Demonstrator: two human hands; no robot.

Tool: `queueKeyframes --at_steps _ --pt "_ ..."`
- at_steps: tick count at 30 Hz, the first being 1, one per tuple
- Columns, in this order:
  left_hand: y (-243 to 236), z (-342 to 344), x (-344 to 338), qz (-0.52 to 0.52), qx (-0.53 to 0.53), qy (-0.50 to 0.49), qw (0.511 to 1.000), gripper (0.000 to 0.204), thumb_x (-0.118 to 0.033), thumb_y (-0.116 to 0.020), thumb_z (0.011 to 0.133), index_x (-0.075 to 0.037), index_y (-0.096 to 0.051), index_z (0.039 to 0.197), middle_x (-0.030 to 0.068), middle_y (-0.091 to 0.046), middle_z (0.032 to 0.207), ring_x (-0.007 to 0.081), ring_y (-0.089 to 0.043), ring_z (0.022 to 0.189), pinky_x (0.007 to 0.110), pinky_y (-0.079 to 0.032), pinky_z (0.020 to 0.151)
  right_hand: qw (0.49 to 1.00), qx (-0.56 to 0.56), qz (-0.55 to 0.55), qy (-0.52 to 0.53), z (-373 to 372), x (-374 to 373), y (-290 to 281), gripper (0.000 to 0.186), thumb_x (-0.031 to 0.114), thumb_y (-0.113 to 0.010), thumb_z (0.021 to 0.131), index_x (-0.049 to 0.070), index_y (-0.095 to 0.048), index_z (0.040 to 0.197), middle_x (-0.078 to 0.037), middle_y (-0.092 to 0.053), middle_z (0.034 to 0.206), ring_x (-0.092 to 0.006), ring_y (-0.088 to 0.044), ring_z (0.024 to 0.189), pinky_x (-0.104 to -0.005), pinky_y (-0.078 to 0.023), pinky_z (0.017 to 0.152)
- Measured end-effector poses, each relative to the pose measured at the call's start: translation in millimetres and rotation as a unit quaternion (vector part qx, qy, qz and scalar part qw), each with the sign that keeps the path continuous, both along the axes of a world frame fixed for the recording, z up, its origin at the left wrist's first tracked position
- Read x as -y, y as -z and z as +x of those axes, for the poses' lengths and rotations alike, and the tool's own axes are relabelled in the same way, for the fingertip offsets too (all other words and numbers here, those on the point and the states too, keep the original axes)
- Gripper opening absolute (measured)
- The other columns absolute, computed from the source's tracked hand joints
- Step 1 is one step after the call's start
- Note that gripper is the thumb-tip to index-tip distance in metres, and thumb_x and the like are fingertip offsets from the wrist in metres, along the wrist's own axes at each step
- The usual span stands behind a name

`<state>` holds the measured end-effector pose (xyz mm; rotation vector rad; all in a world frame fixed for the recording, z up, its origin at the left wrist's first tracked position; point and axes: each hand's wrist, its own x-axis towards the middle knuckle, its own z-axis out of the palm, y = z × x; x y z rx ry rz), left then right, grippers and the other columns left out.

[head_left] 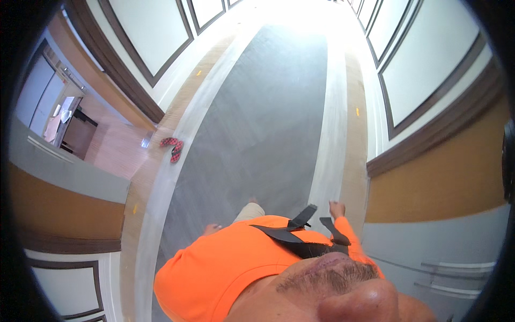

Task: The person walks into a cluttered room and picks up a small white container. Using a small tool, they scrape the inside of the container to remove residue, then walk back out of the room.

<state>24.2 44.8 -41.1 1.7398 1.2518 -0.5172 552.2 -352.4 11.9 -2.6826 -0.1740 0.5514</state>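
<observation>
- Black strap (300, 244): lies across the chest, between the two hands; two loose-looking ends point outward, the farther-right one near the right hand. Whether hand and strap touch cannot be told.
- Right hand (337, 209): at the end of an outstretched arm, just past the strap end and over the pale band beside the runner. Fingers small and unclear; whether curled or spread cannot be told, and no held object can be made out.
- Right sleeve (351, 239): orange, long, running from the shoulder to near the wrist.
- Left hand (213, 229): well apart from the strap, at the far edge of the torso, low over the runner; partly hidden by the shirt. Finger state cannot be told.
- Left forearm: hidden behind the torso.
- Orange shirt (214, 273): worn by the person, nearest item to the left hand.
- Beige trouser leg (248, 211): emerges beyond the shirt, between the hands.
- Grey runner (252, 118): long, laid down the corridor, with pale edging.
- Sandals (175, 154): red and black, on the left edging, well apart from both hands.
- Doorway, left: opens on a room with a table (68, 126) bearing small items.
- Wall panels (429, 70): white, brown-framed.
</observation>
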Motion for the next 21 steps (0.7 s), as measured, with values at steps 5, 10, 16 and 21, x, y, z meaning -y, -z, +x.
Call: queueKeyframes --at_steps 5,10,16,21 --pt "17 123 -85 -0.054 -0.054 -0.037 0.996 0.059 -0.046 -0.061 0.095 -0.006 -0.059 0.138 0.0153 -0.073 0.110 0.0315 -0.069 0.093 0.044 -0.053 0.087 0.989 0.109 0.102 -0.003 197 -143 0 0.048 0.045 -0.067 0.089 -0.002 -0.074 0.096 -0.027 -0.071 0.093 -0.0403 -0.071 0.090 -0.0482 -0.054 0.081" --pt "14 300 -237 0.010 -0.042 0.001 0.999 0.060 -0.046 -0.061 0.095 -0.006 -0.058 0.140 0.0158 -0.072 0.114 0.0315 -0.069 0.097 0.044 -0.053 0.090 0.993 0.054 0.021 -0.107 270 -241 18 0.048 0.045 -0.058 0.095 0.000 -0.075 0.094 -0.028 -0.070 0.094 -0.0456 -0.067 0.092 -0.0508 -0.052 0.081" --pt "-69 604 -466 0.096 0.089 -0.021 0.991 0.059 -0.041 -0.064 0.094 -0.008 -0.056 0.142 0.0194 -0.065 0.131 0.0315 -0.061 0.124 0.040 -0.047 0.104 0.983 -0.144 -0.076 -0.088 381 -269 74 0.048 0.045 -0.057 0.095 0.001 -0.075 0.093 -0.027 -0.070 0.092 -0.0464 -0.067 0.091 -0.0514 -0.052 0.080" --pt "-104 842 -589 0.127 0.178 -0.055 0.974 0.056 -0.039 -0.065 0.094 -0.003 -0.060 0.137 0.0203 -0.064 0.133 0.0328 -0.061 0.123 0.041 -0.046 0.105 0.976 -0.198 -0.091 -0.027 525 -320 122 0.048 0.046 -0.057 0.095 0.001 -0.075 0.093 -0.027 -0.070 0.092 -0.0466 -0.067 0.091 -0.0510 -0.053 0.081"
